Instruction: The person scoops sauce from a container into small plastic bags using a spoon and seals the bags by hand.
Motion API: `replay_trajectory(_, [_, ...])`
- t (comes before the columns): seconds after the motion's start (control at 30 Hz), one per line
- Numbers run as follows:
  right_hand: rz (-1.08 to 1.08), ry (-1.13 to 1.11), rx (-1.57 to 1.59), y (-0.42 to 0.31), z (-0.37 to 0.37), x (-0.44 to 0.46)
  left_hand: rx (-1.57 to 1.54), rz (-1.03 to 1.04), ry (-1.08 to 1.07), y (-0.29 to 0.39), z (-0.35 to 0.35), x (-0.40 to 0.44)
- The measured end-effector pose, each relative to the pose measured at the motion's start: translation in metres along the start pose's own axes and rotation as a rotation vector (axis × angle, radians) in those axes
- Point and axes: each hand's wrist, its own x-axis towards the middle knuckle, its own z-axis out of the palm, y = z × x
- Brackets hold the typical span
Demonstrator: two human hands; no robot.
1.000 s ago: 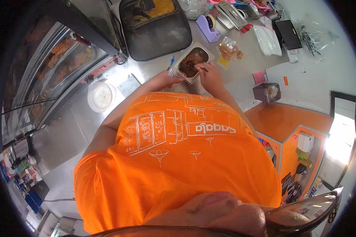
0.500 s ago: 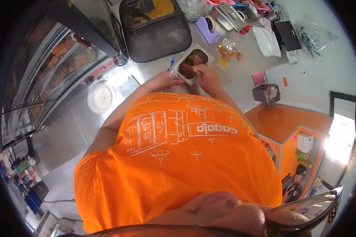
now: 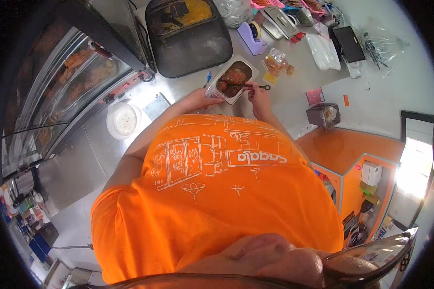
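A rectangular metal container (image 3: pixel 248 61) with dark red sauce (image 3: pixel 237 76) in it stands on the counter (image 3: pixel 289 91) in front of me. My left hand (image 3: pixel 202 99) is at its near left side, its fingers closed on clear plastic (image 3: pixel 212 91) by the container's edge. With my right hand (image 3: pixel 259 98) I grip a black spoon (image 3: pixel 264 87) near the container's right edge. The spoon lies nearly level, its looped handle end pointing right and its other end down in the sauce.
Beyond the container are a large black pan (image 3: pixel 190 53), a purple tape dispenser (image 3: pixel 251 39), a small bag of orange food (image 3: pixel 277 65) and white plastic bags (image 3: pixel 322 50). A white round tub (image 3: pixel 124 120) stands left, beside a glass food display (image 3: pixel 72 86).
The black spoon's handle has swung out to the right and shows clearly now. My right hand has shifted slightly right and down with it. The left hand has hardly moved.
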Motion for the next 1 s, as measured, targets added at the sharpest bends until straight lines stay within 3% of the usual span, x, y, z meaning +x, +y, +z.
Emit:
replay_trajectory(0.23, [-0.147,0.128,-0.057,-0.01,-0.008,-0.003,-0.029,-0.009,-0.051,-0.011,-0.003,0.004])
replay_trajectory(0.53, [-0.157,0.102,0.017,-0.009,-0.021,-0.001,-0.144,0.005,-0.006,-0.007,0.001,0.001])
replay_trajectory(0.63, [-0.238,0.197,-0.344,0.004,-0.02,0.006,-0.09,-0.004,-0.002,-0.008,0.001,0.001])
replay_trajectory(0.73, [-0.482,0.084,-0.68,0.013,-0.007,0.005,-0.113,-0.012,-0.022,-0.014,-0.001,0.005])
replay_trajectory(0.83, [-0.388,-0.007,-0.672,0.015,0.016,0.0,-0.118,0.008,-0.011,-0.019,0.0,0.008])
replay_trajectory(1.0, [-0.079,0.028,-0.09,0.009,0.008,0.004,-0.039,-0.037,0.006,-0.013,0.0,0.005])
